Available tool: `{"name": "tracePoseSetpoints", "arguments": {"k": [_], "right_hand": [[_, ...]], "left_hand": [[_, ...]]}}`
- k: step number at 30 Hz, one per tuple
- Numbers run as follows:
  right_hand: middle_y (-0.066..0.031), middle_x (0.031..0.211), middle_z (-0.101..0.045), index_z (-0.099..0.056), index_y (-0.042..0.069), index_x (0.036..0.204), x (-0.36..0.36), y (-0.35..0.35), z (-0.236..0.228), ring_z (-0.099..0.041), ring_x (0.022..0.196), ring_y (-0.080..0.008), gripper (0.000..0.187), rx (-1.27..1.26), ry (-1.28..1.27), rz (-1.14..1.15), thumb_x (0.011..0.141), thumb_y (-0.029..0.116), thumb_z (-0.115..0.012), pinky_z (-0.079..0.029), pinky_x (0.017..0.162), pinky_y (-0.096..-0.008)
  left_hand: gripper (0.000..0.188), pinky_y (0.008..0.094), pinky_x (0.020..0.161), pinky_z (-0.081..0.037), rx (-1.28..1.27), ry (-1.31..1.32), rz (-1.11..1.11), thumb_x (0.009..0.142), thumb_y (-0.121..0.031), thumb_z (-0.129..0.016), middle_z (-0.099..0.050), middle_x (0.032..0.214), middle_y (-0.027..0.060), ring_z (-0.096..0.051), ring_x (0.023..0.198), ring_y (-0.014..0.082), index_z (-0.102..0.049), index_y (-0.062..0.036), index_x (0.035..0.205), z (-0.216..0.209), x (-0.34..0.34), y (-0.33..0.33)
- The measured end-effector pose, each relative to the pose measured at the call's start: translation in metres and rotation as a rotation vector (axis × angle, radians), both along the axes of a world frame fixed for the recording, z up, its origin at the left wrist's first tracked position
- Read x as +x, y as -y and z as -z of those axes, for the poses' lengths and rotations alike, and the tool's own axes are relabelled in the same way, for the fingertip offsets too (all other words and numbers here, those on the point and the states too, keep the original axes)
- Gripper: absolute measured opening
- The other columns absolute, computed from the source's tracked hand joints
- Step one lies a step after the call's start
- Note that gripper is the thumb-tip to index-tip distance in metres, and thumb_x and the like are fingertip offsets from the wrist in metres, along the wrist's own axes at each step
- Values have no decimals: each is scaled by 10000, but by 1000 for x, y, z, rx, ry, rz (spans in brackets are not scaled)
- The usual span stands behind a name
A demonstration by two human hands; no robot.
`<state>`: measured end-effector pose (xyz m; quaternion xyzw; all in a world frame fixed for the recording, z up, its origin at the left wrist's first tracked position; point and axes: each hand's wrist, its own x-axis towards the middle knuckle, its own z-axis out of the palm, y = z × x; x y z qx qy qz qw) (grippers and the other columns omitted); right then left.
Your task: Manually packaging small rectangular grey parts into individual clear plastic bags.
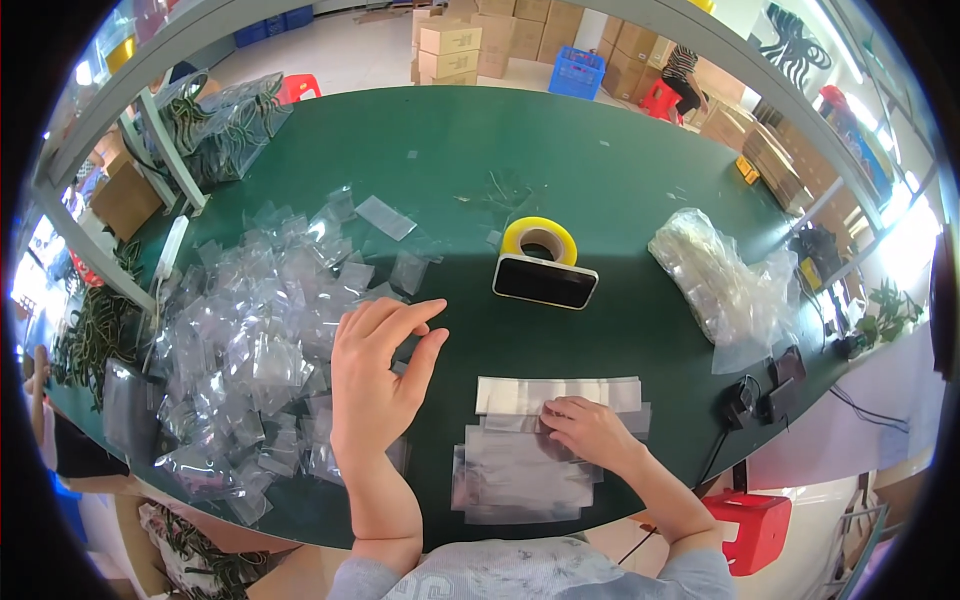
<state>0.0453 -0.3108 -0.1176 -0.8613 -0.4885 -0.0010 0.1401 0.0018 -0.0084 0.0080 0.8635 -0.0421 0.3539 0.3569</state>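
My left hand (378,375) is raised over the table beside the heap of small clear plastic bags (250,340). Its thumb and forefinger stand apart with nothing between them. On the right, my right hand (590,430) rests on a layered stack of flat clear plastic bags (525,475) near the table's front edge. Its fingers are bent and the fingertips close on an upper bag; the hand partly covers the grip. A whitish strip of flat bags (560,393) lies across the far end of the stack.
Beyond the hands, a phone (545,281) leans against a yellow tape roll (568,240). A large clear bag (715,285) lies to the right, near black power adapters (765,395). Grey metal frame posts (170,150) flank the green table (460,130). A red stool (755,530) stands below right.
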Motion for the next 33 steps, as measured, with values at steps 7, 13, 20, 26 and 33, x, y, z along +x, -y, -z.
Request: {"name": "tracePoseSetpoints", "arguments": {"k": [7,13,20,26,33], "right_hand": [[-104,1017,-699,-692,61,952,12,14,5,-664,971,-258,143,185,-219,11,834,139,-668,-556,852,-349],[-68,873,-719,-720,79,928,9,7,5,-678,837,-277,118,138,-197,111,846,144,-667,-548,743,-370],[-70,847,-711,-732,77,858,29,3,-23,-670,756,-262,63,229,-353,151,816,108,-698,-544,696,-346],[-74,826,-693,-721,-15,860,37,-53,-88,-619,690,-135,68,1013,-237,309,800,-36,-746,-484,645,-246],[-41,843,-667,-711,-20,944,39,-108,-100,-570,709,-74,63,1480,-615,232,890,11,-699,-450,636,-207]], "left_hand": [[211,350,730,-412,30,-27,36,807,-100,-728,-610,780,20,-569,751,233,-716,-99,1017,-1,-3,2],[225,351,811,-434,16,-72,47,790,-84,-714,-638,773,39,-603,767,233,-726,-85,1014,-5,-6,8],[244,330,751,-451,28,-78,154,777,-70,-731,-639,772,48,-601,730,238,-724,-82,1021,-5,-2,21],[404,290,754,-500,-289,-367,371,775,-71,-774,-690,793,62,-634,730,139,-701,-77,1172,12,21,36],[230,239,630,-472,-540,-433,488,811,-32,-733,-675,732,17,-603,650,86,-734,-13,1040,21,33,37]]}}
